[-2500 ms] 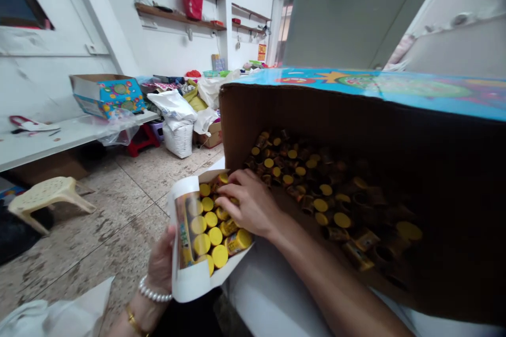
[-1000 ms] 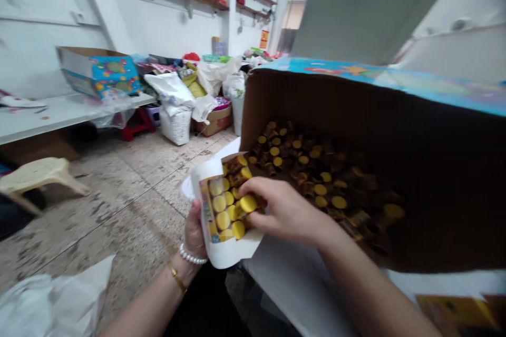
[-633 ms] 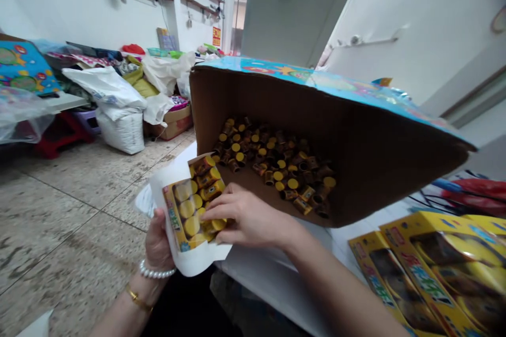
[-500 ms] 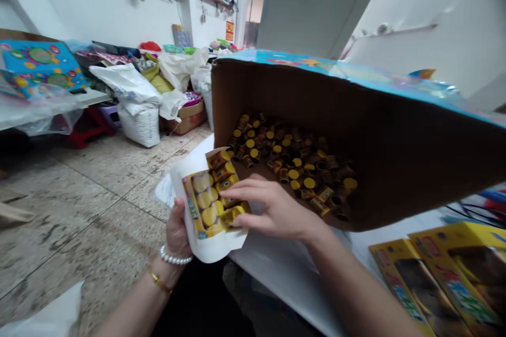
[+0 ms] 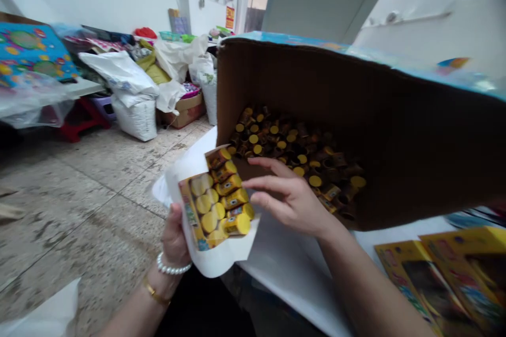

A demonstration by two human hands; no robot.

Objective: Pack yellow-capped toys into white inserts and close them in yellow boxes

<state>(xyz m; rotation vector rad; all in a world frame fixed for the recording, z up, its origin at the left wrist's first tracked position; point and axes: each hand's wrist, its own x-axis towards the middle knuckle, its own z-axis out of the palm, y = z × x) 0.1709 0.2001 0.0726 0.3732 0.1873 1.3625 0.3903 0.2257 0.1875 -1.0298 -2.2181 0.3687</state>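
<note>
My left hand (image 5: 176, 237) grips a small printed carton (image 5: 192, 221) with a clear window and white open flaps, tilted in front of me. Inside it lie several little tubs (image 5: 236, 197) with yellow lids, seen through the window and at the open side. My right hand (image 5: 290, 192) hovers just right of those tubs, fingers apart, with nothing in it. Behind it, a large cardboard box (image 5: 300, 73) lies with its opening toward me. Many more yellow-lidded tubs (image 5: 315, 180) are spread loose on its floor. The left fingers behind the carton are hidden.
Yellow window cartons (image 5: 415, 274) lie at the lower right on a white surface (image 5: 284, 274). White sacks (image 5: 134, 100) and a brown box (image 5: 190, 110) stand on the floor at the back left. A blue printed box (image 5: 35, 52) rests on a table at the left.
My right hand has drawn back to the right from the tubs in the carton, its fingers now spread. The lowest tub now lies in line in the carton. The view has shifted slightly.
</note>
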